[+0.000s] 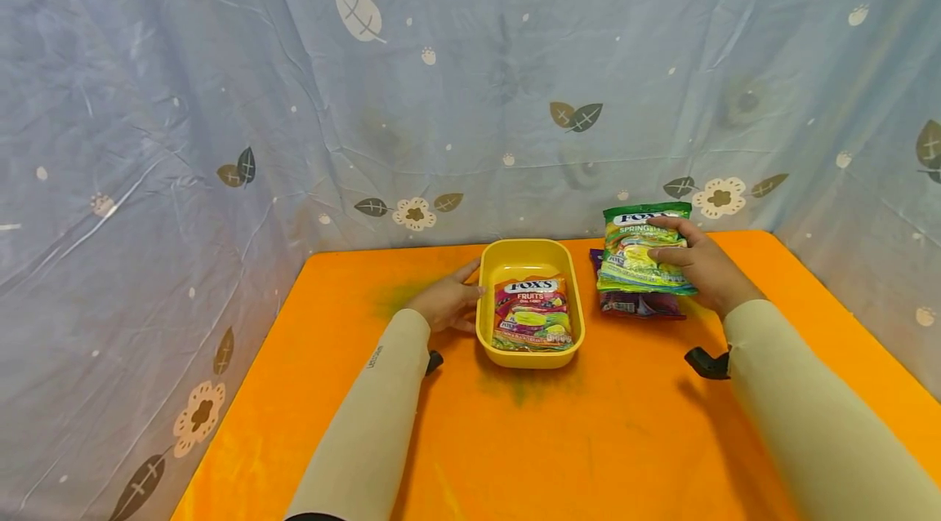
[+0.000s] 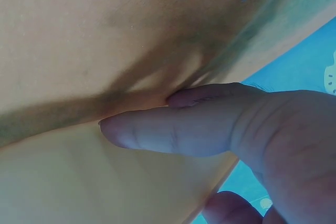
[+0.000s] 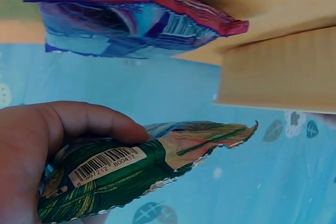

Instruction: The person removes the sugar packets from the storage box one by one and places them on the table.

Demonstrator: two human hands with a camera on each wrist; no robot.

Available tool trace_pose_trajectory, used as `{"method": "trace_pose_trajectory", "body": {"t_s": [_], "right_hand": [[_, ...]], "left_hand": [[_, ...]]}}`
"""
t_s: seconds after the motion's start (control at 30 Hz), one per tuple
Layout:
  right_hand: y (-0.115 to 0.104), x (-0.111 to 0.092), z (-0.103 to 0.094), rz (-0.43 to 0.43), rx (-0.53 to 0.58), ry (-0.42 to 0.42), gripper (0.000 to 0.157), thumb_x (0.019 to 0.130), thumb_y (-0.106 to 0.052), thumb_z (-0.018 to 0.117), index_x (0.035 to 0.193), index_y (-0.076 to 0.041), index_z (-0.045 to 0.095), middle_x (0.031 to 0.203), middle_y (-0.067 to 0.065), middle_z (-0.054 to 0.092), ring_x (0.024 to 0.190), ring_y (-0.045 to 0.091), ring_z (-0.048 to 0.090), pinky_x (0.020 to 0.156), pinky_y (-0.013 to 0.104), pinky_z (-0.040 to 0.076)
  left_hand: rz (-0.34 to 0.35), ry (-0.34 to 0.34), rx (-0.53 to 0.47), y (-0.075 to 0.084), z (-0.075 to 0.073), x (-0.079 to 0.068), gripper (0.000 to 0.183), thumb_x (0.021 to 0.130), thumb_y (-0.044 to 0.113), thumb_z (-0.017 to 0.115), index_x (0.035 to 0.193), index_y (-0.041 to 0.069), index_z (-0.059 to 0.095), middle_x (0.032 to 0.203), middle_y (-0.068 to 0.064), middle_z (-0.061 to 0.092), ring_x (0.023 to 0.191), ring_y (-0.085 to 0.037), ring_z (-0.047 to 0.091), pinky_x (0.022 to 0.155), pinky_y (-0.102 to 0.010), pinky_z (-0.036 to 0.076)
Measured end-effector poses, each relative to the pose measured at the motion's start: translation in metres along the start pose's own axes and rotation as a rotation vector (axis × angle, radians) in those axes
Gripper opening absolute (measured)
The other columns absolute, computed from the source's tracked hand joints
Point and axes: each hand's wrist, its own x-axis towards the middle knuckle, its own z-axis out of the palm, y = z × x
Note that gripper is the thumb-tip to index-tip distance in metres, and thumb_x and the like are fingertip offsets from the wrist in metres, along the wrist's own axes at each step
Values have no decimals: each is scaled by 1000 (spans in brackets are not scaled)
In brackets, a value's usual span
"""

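A yellow plastic tub [image 1: 529, 360] stands on the orange table, with a red Fox's Fruits candy bag [image 1: 532, 315] lying inside. My left hand [image 1: 447, 302] rests against the tub's left side; in the left wrist view its fairly straight digits [image 2: 168, 132] touch the tub's wall [image 2: 105, 182]. To the right of the tub, my right hand [image 1: 706, 268] pinches a green Fox's candy bag [image 1: 635, 256] above the table, thumb and fingers on opposite faces. A purple candy bag [image 1: 639, 305] lies below it, partly hidden in the head view. The right wrist view shows the green bag's barcode [image 3: 107, 165].
The orange table [image 1: 551, 447] reaches back to a light blue curtain [image 1: 470, 96] with leaf and flower prints, which also hangs at both sides. Dark stubs [image 1: 708, 362] stick out at both sleeved wrists.
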Motion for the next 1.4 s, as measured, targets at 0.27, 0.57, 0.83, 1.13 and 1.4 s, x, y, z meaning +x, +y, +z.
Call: {"method": "trace_pose_trajectory", "body": {"t_s": [0.27, 0.57, 0.83, 1.13, 1.4], "right_hand": [[2, -4, -12, -7, -88, 22, 61, 96, -28, 60, 148, -34, 31, 133, 13, 38, 87, 22, 65, 75, 40, 55], [7, -11, -38, 36, -115, 14, 62, 97, -29, 58, 150, -33, 27, 124, 11, 46, 89, 28, 66, 76, 45, 54], [15, -18, -66, 97, -184, 1, 63, 97, -29, 58, 151, -34, 25, 116, 6, 52, 88, 29, 66, 77, 44, 54], [18, -25, -88, 99, -199, -27, 60, 98, -25, 56, 150, -33, 26, 107, 1, 59, 83, 30, 66, 74, 43, 55], [18, -29, -99, 101, -291, -41, 56, 99, -26, 54, 148, -30, 27, 114, 5, 52, 83, 31, 65, 74, 43, 55]], "left_hand": [[-4, 7, -4, -2, -1, 2, 66, 100, 17, 51, 152, 40, 18, 148, -8, 36, 114, -28, 55, 74, -52, 53], [2, 7, 5, -4, -2, 3, 66, 100, 18, 52, 152, 42, 18, 147, -9, 38, 114, -28, 55, 74, -51, 53], [-2, 12, 7, -3, -2, 3, 66, 100, 18, 52, 151, 43, 19, 145, -10, 40, 115, -30, 54, 74, -51, 53], [-7, 6, 18, -4, -3, 4, 66, 100, 19, 52, 151, 43, 19, 143, -11, 42, 114, -29, 55, 74, -51, 54], [-3, 5, 15, -1, -3, 2, 66, 100, 18, 52, 151, 44, 20, 137, -12, 47, 113, -29, 55, 75, -51, 53]]}}
